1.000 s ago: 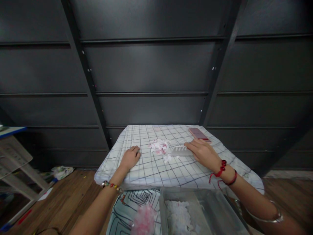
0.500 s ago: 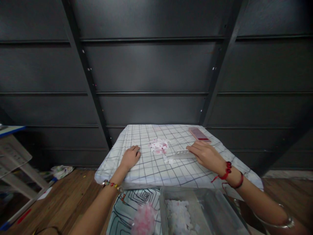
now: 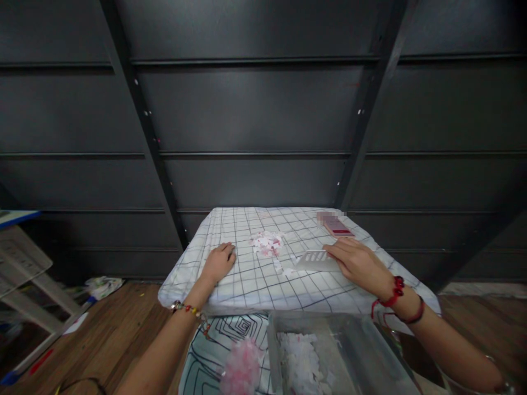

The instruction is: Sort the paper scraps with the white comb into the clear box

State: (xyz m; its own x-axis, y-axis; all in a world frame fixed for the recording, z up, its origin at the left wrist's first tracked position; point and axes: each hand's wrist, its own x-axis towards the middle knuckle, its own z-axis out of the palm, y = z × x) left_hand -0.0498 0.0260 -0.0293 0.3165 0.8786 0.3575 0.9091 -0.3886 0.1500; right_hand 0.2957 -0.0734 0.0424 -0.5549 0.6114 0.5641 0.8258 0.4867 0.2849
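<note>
My left hand [image 3: 219, 262] rests palm down on the checked cloth [image 3: 242, 285], left of a small pile of white and pinkish paper-like scraps [image 3: 267, 242]. It holds nothing, and its fingers lie against the cloth. With my right hand [image 3: 357, 265] I grip a flat white slotted plate [image 3: 317, 261] by its right end, tilted over the cloth. A few loose white scraps [image 3: 283, 270] lie by the plate's left edge. Beyond my right hand is a pink phone-like slab [image 3: 336, 225], partly pixelated.
In front of the table stands a grey plastic bin [image 3: 272, 351] with white scraps [image 3: 302, 359] inside. A clear bag of pink and white bits [image 3: 242, 367] lies on a patterned teal cloth [image 3: 206, 343]. Dark metal panels [image 3: 255, 115] rise behind; a pale stand [image 3: 24, 258] is at left.
My right hand has shifted right and slightly towards me with the slotted plate, which is now more tilted. The loose scraps by it are more spread out. My left hand has barely moved.
</note>
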